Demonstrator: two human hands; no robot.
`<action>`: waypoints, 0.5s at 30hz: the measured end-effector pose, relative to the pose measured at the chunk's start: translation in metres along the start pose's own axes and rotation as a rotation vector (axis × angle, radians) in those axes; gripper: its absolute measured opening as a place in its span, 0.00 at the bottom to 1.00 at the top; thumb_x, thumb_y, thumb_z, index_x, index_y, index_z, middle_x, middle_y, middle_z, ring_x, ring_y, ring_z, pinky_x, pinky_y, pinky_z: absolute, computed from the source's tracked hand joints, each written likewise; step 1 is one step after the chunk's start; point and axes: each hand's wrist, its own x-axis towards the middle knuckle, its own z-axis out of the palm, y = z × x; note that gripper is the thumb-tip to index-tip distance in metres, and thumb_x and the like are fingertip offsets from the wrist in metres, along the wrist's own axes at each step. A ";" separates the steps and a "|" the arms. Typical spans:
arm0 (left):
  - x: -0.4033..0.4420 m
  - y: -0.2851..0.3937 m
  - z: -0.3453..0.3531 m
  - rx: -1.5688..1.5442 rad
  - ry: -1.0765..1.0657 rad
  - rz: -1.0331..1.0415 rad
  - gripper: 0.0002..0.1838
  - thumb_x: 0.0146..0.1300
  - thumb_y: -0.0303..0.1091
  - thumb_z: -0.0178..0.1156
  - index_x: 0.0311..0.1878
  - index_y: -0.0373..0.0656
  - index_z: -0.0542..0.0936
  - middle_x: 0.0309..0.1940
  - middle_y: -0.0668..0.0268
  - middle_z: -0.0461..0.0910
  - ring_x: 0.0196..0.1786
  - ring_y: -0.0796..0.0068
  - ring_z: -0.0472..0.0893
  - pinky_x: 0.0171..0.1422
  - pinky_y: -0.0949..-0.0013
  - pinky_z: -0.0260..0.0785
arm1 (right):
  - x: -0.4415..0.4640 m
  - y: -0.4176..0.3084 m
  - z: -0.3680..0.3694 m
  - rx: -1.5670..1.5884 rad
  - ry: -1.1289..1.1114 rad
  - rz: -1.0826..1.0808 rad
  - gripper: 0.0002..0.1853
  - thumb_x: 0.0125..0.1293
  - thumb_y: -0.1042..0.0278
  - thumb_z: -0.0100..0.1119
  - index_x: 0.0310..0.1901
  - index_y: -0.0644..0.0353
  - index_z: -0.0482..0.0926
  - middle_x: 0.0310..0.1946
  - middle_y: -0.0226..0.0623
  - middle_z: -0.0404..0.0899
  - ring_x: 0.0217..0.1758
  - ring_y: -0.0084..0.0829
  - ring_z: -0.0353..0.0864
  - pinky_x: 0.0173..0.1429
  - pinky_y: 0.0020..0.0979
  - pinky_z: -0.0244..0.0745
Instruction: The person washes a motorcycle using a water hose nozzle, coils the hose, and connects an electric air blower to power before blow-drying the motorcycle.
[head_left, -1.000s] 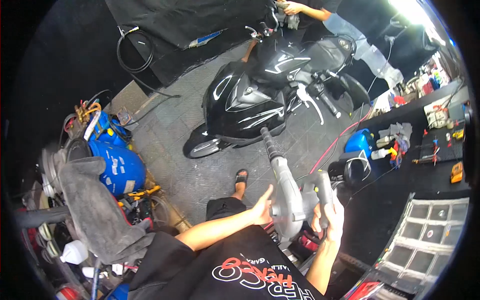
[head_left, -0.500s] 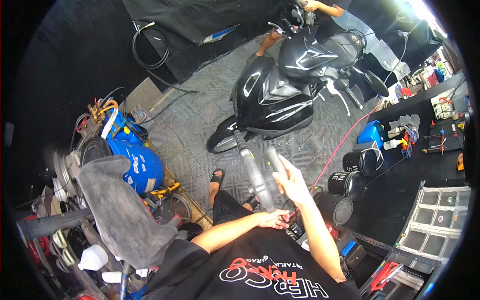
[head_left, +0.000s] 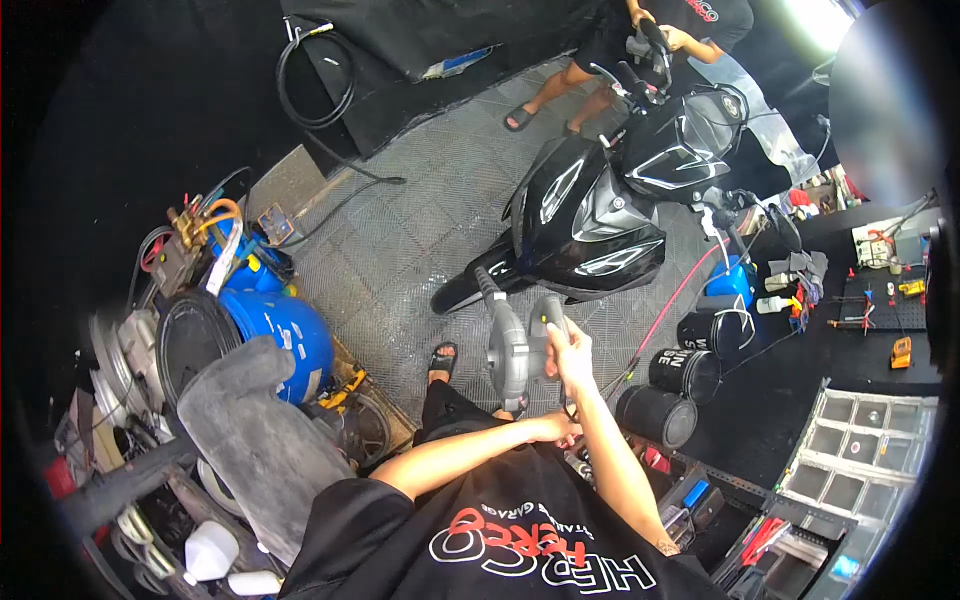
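Observation:
My right hand point(head_left: 570, 358) is wrapped round the handle of a grey handheld blower point(head_left: 508, 352), its nozzle angled up toward the motorcycle's front wheel. Below it, close to my shirt, my left hand point(head_left: 553, 430) has curled fingers, partly covered by my right forearm; what lies in them is unclear. A glossy black motorcycle point(head_left: 590, 225) stands ahead of me, its front wheel point(head_left: 470, 286) and fender just past the nozzle. At its far handlebar, another person's hands point(head_left: 665, 35) hold a dark object I cannot identify.
A blue drum point(head_left: 290, 335) and a grey cloth-covered piece point(head_left: 245, 440) are on my left. Black buckets point(head_left: 685, 372), a red hose point(head_left: 670, 305) and a gridded parts organizer point(head_left: 865, 440) are on the right. A black hose point(head_left: 345, 205) trails across the tiled floor point(head_left: 385, 245).
The blower has swung from a slanted pose to a more upright one, its round housing now facing me. My view has shifted, showing more of the other person; the motorcycle appears farther right.

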 end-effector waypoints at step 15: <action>0.009 0.044 0.010 0.760 -0.632 -0.259 0.40 0.76 0.63 0.46 0.73 0.35 0.70 0.67 0.48 0.77 0.71 0.53 0.74 0.75 0.56 0.64 | -0.034 0.051 -0.074 0.074 0.199 0.064 0.27 0.70 0.67 0.65 0.69 0.62 0.74 0.20 0.23 0.71 0.13 0.16 0.63 0.16 0.24 0.59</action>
